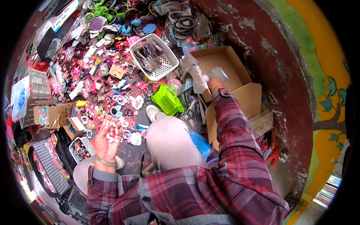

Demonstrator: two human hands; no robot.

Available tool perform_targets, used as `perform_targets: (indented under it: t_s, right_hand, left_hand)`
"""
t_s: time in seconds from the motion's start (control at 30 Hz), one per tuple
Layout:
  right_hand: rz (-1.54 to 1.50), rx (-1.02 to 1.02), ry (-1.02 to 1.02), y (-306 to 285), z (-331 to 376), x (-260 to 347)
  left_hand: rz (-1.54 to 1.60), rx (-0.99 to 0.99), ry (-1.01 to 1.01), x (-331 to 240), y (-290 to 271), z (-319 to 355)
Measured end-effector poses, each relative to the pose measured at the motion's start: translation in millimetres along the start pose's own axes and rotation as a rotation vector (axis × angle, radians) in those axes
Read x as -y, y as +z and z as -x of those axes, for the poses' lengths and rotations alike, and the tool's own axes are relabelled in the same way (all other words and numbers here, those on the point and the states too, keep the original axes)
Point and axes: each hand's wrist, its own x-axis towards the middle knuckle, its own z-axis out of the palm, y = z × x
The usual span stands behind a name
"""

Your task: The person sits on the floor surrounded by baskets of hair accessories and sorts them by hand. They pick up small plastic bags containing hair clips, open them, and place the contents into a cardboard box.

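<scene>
Palm up, my left hand [106, 144] curls its fingers around several small pink and white pieces [112, 134], too small to name. My right hand [215, 83] reaches into an open cardboard box [239, 69] on the right. It is closed at a clear plastic bag [220, 72], with most of the fingertips hidden. A whitish crumpled plastic sheet [194, 71] hangs over the box's left side. Colourful hair ties and accessories [92, 80] cover the floor beyond my left hand.
A white perforated basket [164, 64] with packets in it stands ahead. Near my foot lies a bright green package [167, 99]. On the left are a small white basket [87, 146], a cardboard box [60, 115] and a beige crate [38, 84]. A dark red wall [277, 48] rises on the right.
</scene>
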Motion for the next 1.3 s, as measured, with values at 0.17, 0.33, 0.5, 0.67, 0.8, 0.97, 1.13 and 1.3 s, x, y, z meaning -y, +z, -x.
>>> perform_targets:
  t_s: [0.17,0.33,0.5,0.67,0.8,0.97,1.13,1.3]
  right_hand:
    - [-0.036,-0.042,0.048,4.6,-4.3,-8.4]
    - [-0.057,-0.059,0.047,9.9,-9.8,-23.5]
    - [-0.192,-0.11,0.109,-4.2,1.2,-14.4]
    - [-0.07,-0.103,0.125,12.5,-16.4,-28.5]
    - [-0.103,-0.122,0.11,26.2,-30.6,-42.3]
    - [-0.186,-0.246,0.073,27.9,-31.2,-58.2]
    - [-0.359,-0.311,0.216,31.9,-34.0,-76.8]
    - [-0.436,-0.269,0.254,16.2,-21.1,-69.4]
  left_hand:
    - [-0.005,-0.004,-0.014,2.2,-1.0,-1.3]
    - [-0.031,0.005,-0.019,3.8,0.7,-2.7]
    - [-0.031,-0.016,-0.011,4.3,0.2,-2.2]
    - [-0.03,0.012,-0.017,5.0,2.6,-2.6]
    - [-0.029,0.002,-0.017,5.2,0.4,-1.9]
    - [0.004,0.047,-0.026,4.7,-0.5,-1.4]
    - [0.009,0.045,-0.031,4.2,2.2,-0.9]
    - [0.006,0.037,-0.011,1.3,1.0,7.7]
